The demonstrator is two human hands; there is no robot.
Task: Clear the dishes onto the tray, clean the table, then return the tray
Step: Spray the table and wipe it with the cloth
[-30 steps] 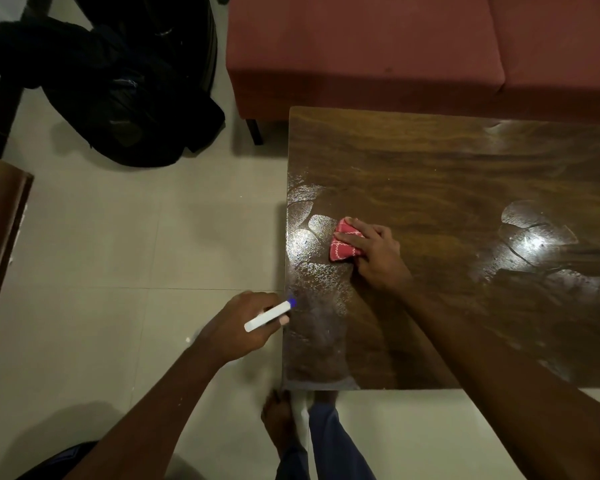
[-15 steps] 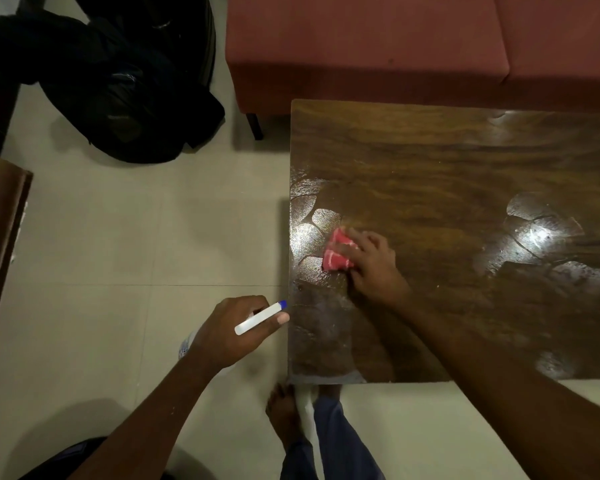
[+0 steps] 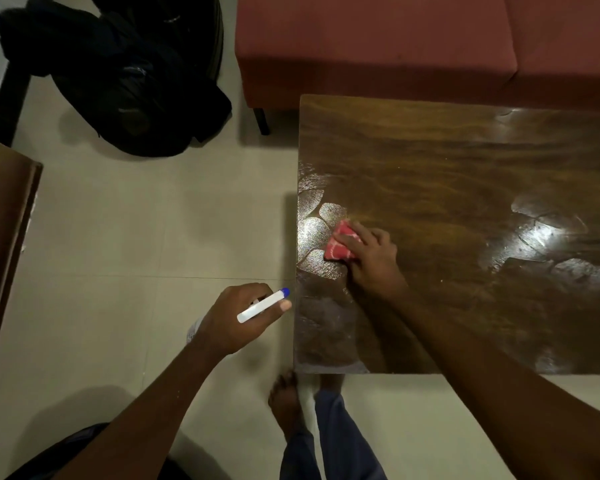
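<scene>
Cloth (image 3: 340,244), red and folded, lies on the counter (image 3: 465,161) near its left edge, among wet streaks (image 3: 313,233). Right hand (image 3: 373,263) has its fingers bent over the cloth, pressing down. Left hand (image 3: 234,318) has its fingers clamped round the spray bottle (image 3: 262,305), over the floor (image 3: 118,237) just beside the counter edge.

Risks:
- An outward stroke could push the cloth off the edge.
- A squeeze of the bottle could mist the right hand.
- The dull far half is likely to be missed.
</scene>
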